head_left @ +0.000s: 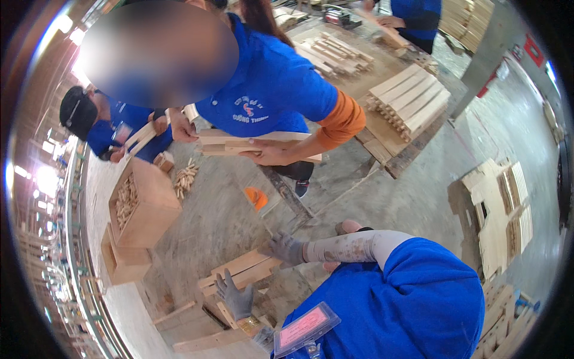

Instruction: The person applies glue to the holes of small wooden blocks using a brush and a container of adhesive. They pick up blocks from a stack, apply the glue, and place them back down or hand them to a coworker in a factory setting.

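Observation:
Two or more pale wooden boards (242, 270) lie side by side, low in front of me. My right hand (287, 249), in a grey glove, is closed over their right end, though its fingertips are partly hidden. Beside the boards' near edge is my left hand (237, 297), also gloved, with its fingers spread and nothing in them. Narrow wooden strips (209, 341) lie below and beside my left hand.
Across from me a person in blue (257, 90) holds a bundle of wooden pieces (221, 143). A wooden box (149, 203) of short dowels stands at the left. Stacked slats (409, 99) lie on a table at the right, and more boards (493, 215) on the floor.

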Motion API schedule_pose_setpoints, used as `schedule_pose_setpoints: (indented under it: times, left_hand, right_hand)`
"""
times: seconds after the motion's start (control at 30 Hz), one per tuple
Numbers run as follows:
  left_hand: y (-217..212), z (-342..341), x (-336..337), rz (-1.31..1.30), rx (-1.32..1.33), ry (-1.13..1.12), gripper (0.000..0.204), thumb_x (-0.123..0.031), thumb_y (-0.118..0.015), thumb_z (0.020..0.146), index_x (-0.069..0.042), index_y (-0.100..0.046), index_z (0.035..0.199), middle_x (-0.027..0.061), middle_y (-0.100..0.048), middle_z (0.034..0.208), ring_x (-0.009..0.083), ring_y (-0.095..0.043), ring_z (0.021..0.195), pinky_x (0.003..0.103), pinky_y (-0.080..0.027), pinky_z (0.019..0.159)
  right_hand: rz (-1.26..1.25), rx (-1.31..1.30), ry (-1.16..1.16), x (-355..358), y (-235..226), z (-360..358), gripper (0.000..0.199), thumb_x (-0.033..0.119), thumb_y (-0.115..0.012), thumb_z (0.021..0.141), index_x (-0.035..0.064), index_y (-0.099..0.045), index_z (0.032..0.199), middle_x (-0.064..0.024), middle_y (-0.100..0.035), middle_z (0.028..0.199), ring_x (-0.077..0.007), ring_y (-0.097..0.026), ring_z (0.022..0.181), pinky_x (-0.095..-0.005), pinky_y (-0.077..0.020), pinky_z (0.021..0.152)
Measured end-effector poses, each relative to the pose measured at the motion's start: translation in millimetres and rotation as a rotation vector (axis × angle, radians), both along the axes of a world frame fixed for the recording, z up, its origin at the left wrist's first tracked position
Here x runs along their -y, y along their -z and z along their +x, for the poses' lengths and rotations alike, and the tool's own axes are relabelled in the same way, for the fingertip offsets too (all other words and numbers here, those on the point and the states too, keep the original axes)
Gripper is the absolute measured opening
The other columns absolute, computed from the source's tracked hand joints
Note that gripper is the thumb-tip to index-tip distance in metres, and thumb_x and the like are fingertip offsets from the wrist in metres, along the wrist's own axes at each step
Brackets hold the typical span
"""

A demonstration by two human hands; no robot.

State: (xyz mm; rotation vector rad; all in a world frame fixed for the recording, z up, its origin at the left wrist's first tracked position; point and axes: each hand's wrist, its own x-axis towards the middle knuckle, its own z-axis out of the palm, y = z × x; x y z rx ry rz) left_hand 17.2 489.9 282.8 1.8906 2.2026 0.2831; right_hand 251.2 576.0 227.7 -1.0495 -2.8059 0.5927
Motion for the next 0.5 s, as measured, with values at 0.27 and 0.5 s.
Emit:
schedule_pose_setpoints:
  times: [0.27,0.5]
  left_hand:
    - [-5.4,42.8,85.4,-0.027,0.124,-0.315,0.061,-0.038,-0.063,0.075,-0.011,-0.047,0.127,0.0209,-0.049,0.124,0.0387,-0.043,0.117,0.046,-0.029,0.103]
    - [-26.4,155.9,88.2,-0.050,-0.054,-0.532,0.062,-0.032,-0.060,0.073,-0.016,-0.041,0.130,0.0158,-0.043,0.131,0.0359,-0.036,0.124,0.050,-0.023,0.104]
  right_hand:
    - [-0.084,-0.395,-0.341,-6.5,62.5,-28.1,0.057,0.023,-0.064,0.075,0.0038,-0.044,0.124,-0.0196,-0.055,0.111,-0.0349,-0.053,0.102,-0.0448,-0.0415,0.086]
    - [0.023,-0.200,-0.354,-19.6,47.3,-18.9,0.085,0.031,-0.069,0.070,0.0058,-0.025,0.138,-0.0251,-0.047,0.118,-0.0384,-0.048,0.104,-0.0469,-0.0379,0.088]
